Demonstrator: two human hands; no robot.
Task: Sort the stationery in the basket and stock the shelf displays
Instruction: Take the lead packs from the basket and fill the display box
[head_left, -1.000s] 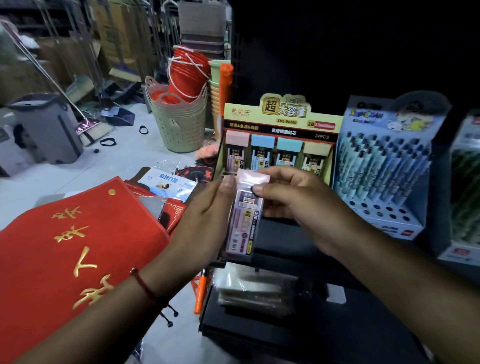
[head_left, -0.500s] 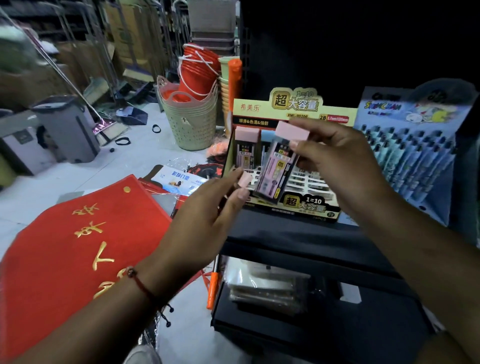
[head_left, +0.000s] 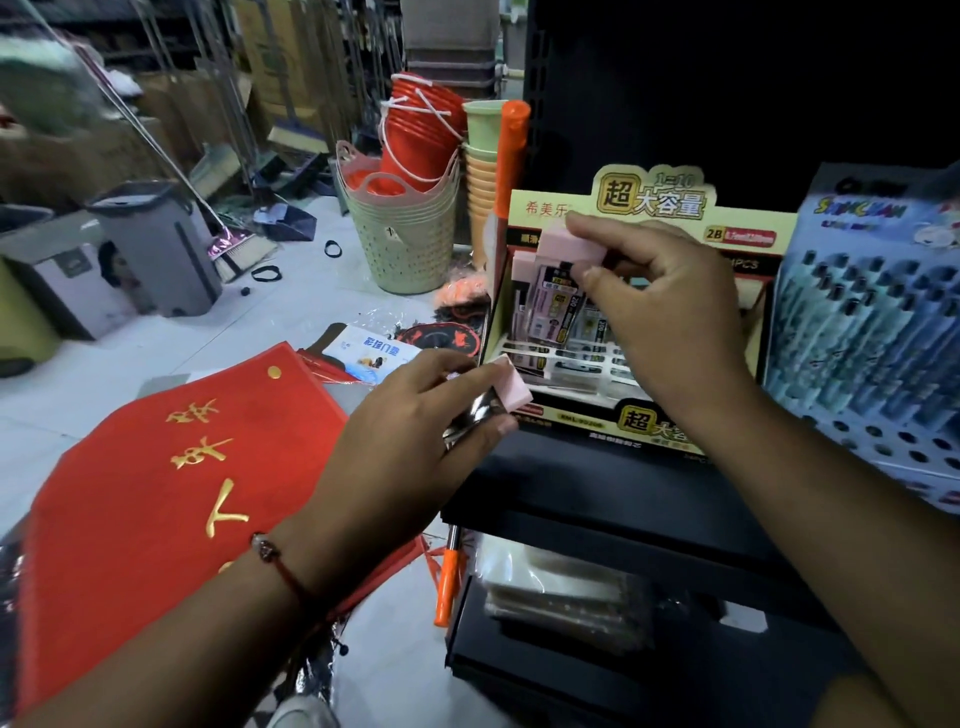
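Yellow display box (head_left: 613, 208) header "超大容量", "2B", pen display (head_left: 862, 322) "SHINCHAN"

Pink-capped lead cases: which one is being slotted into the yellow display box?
The pink-capped case pinched by the right hand, over the yellow display box. The left hand holds another case lower, outside it.

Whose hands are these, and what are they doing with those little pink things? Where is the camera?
The camera sits on a person's head and looks down, so you see their own two hands. The right hand pinches a pink-capped clear lead case over the yellow cardboard display box, which stands on a black shelf and holds more cases. The left hand grips another pink-capped case, waiting. Beside the box stands a blue pen display. A red cloth with gold writing lies on the left.
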